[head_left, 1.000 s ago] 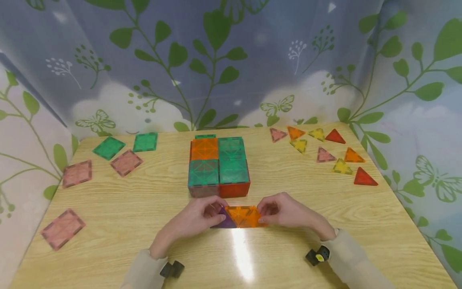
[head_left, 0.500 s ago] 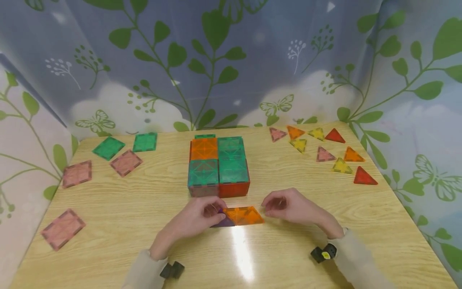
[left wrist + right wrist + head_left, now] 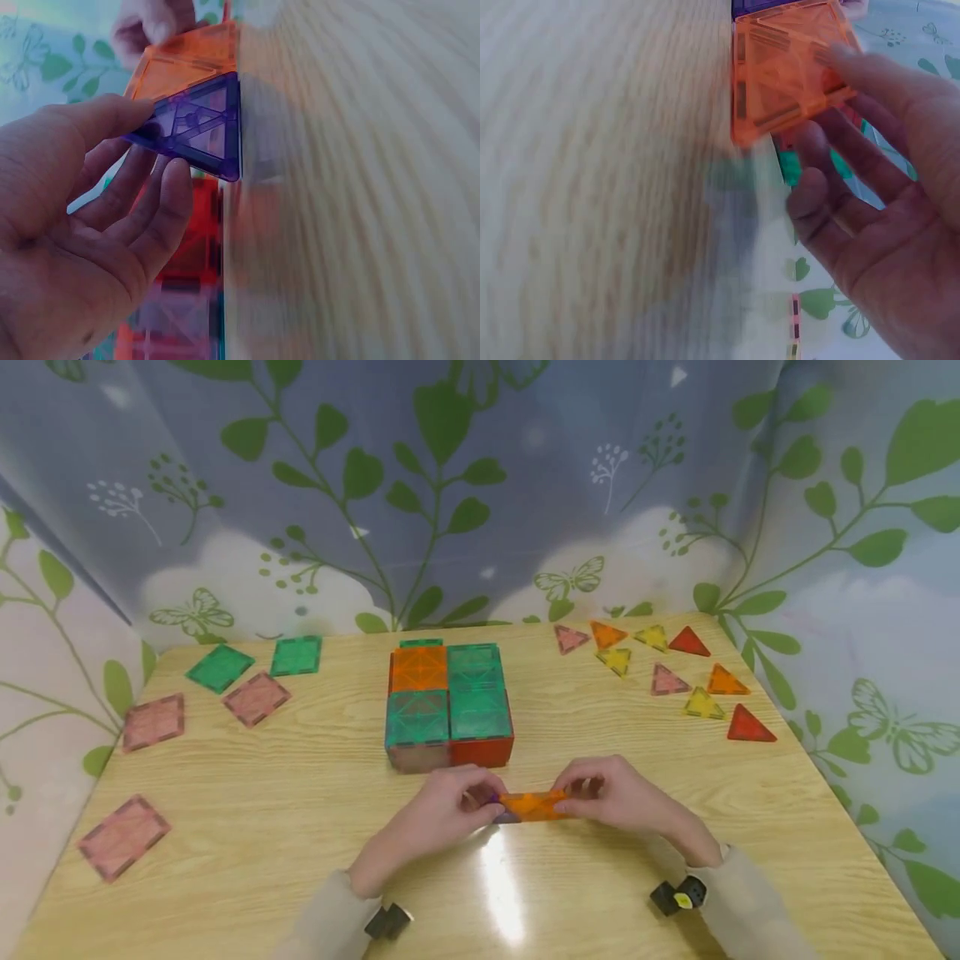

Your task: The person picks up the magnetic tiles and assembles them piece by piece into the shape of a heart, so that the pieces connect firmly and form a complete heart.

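My left hand pinches a translucent purple triangular magnetic tile between thumb and fingers. Edge to edge with it runs an orange section of magnetic tile, and my right hand pinches its right end. Together they make a short strip, tilted in both wrist views and held low over the wooden table. Just beyond the strip stands a block built of magnetic tiles, topped with green and orange squares over red and greyish sides.
Green square tiles and pink square tiles lie loose on the left. Several small triangles, among them a red triangle and a yellow triangle, lie at the back right. A leaf-patterned curtain hangs behind the table.
My right hand, off the orange section half a second ago, now grips its end again. My left hand has shifted right with the strip. The tile block stands as before.
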`<state>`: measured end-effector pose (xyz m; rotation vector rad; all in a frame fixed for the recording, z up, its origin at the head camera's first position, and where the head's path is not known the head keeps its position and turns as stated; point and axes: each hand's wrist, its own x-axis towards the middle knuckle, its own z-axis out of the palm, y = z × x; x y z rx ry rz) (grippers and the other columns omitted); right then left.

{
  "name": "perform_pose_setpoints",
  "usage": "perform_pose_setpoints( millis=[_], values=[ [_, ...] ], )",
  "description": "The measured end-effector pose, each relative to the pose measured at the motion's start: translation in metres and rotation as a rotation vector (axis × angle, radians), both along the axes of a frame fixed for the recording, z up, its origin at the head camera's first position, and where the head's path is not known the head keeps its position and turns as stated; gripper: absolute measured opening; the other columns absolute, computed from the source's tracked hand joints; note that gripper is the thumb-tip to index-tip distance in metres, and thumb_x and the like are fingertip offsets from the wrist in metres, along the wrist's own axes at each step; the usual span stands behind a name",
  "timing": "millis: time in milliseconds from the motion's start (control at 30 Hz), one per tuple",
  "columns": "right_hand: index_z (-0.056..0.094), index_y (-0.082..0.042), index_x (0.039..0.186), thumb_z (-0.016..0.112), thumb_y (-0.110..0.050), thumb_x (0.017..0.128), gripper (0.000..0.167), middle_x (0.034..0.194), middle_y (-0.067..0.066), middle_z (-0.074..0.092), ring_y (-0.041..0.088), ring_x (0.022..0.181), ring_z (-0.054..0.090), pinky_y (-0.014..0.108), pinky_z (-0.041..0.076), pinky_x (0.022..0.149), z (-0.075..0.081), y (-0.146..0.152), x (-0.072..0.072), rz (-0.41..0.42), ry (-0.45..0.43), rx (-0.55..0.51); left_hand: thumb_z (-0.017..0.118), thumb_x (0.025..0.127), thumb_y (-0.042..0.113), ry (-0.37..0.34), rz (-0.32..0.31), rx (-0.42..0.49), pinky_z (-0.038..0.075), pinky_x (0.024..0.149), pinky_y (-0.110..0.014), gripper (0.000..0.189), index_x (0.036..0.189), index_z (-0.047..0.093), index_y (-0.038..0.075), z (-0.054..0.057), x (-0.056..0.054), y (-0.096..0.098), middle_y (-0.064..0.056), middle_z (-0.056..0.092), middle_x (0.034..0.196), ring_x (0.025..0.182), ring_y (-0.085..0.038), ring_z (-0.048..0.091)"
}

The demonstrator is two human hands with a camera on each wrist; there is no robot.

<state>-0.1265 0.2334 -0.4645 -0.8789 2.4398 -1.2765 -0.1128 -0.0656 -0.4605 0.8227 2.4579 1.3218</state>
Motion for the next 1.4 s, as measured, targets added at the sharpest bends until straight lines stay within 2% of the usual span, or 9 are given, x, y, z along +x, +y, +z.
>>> perform_pose_setpoints(
  millis=[167,367,500,600,733,833,1067,1233,1400],
  values=[
    [0.079,-0.021,0.101,0.078,-0.015,0.092,0.011,0.096,-0.004,0.077,0.007,0.074,0.061,0.023,0.054,0.064,-0.003,0.012,-0.006,-0.072,0.027,-0.011,0.07,0.098,0.015,-0.01,-0.002,0.028,0.058,0.08,-0.019,0.016,0.113,0.072,0.014,-0.001,-0.003,0.007,0.002,0.073,0.105,0.094,-0.009,0.068],
    [0.079,-0.019,0.102,0.077,-0.013,0.092,0.011,0.096,-0.001,0.076,0.014,0.074,0.067,0.025,0.058,0.066,-0.004,0.033,-0.015,-0.159,0.005,-0.018,0.067,0.099,0.016,0.013,0.099,0.048,0.059,0.091,-0.037,0.025,0.123,0.068,0.01,-0.002,-0.01,-0.005,-0.003,0.073,0.12,0.11,-0.019,0.07],
    [0.078,-0.014,0.104,0.074,-0.01,0.094,0.011,0.097,0.005,0.074,0.019,0.076,0.07,0.029,0.061,0.066,-0.005,0.044,-0.023,-0.193,-0.008,-0.054,0.066,0.1,0.019,0.011,0.114,0.049,0.056,0.098,-0.043,0.031,0.13,0.065,0.011,-0.004,-0.015,-0.009,-0.005,0.071,0.128,0.119,-0.023,0.068],
    [0.078,-0.013,0.104,0.074,-0.011,0.094,0.011,0.099,0.008,0.074,0.015,0.082,0.07,0.027,0.061,0.071,-0.005,0.05,-0.03,-0.249,-0.008,-0.046,0.067,0.1,0.02,0.033,0.119,0.034,0.055,0.101,-0.042,0.036,0.134,0.062,0.011,-0.006,-0.019,-0.009,-0.004,0.068,0.133,0.123,-0.022,0.065],
    [0.078,-0.011,0.106,0.074,-0.016,0.095,0.013,0.104,0.01,0.076,0.005,0.089,0.069,0.021,0.06,0.077,-0.004,0.055,-0.039,-0.354,-0.013,-0.012,0.069,0.097,0.017,0.055,0.17,0.03,0.055,0.101,-0.044,0.039,0.135,0.061,0.011,-0.006,-0.024,-0.01,-0.004,0.065,0.135,0.125,-0.023,0.061],
    [0.077,-0.007,0.11,0.073,-0.017,0.096,0.018,0.109,0.015,0.076,0.003,0.089,0.069,0.019,0.059,0.078,-0.003,0.057,-0.049,-0.413,0.01,-0.01,0.069,0.097,0.016,0.029,0.193,0.034,0.054,0.101,-0.045,0.037,0.134,0.063,0.011,-0.004,-0.027,-0.014,-0.004,0.066,0.133,0.124,-0.024,0.062],
    [0.076,-0.006,0.116,0.07,-0.027,0.099,0.027,0.111,0.016,0.076,0.004,0.088,0.068,0.017,0.056,0.076,-0.004,0.057,-0.067,-0.499,0.041,0.006,0.066,0.1,0.018,-0.022,0.161,0.013,0.056,0.098,-0.044,0.03,0.129,0.067,0.011,-0.001,-0.026,-0.024,-0.006,0.068,0.128,0.118,-0.025,0.065],
    [0.074,-0.005,0.117,0.071,-0.025,0.098,0.028,0.107,0.019,0.076,0.013,0.083,0.072,0.025,0.06,0.068,-0.007,0.055,-0.071,-0.497,0.015,-0.015,0.065,0.1,0.017,-0.057,0.132,0.012,0.057,0.097,-0.044,0.028,0.127,0.067,0.01,-0.002,-0.022,-0.026,-0.006,0.07,0.126,0.118,-0.025,0.066],
    [0.072,-0.008,0.124,0.073,-0.026,0.097,0.032,0.116,0.016,0.075,0.008,0.089,0.069,0.026,0.06,0.069,-0.007,0.052,-0.071,-0.479,-0.007,-0.007,0.065,0.1,0.015,-0.066,0.143,0.013,0.057,0.096,-0.044,0.027,0.126,0.068,0.01,-0.001,-0.02,-0.029,-0.006,0.07,0.123,0.116,-0.025,0.067]
  ],
)
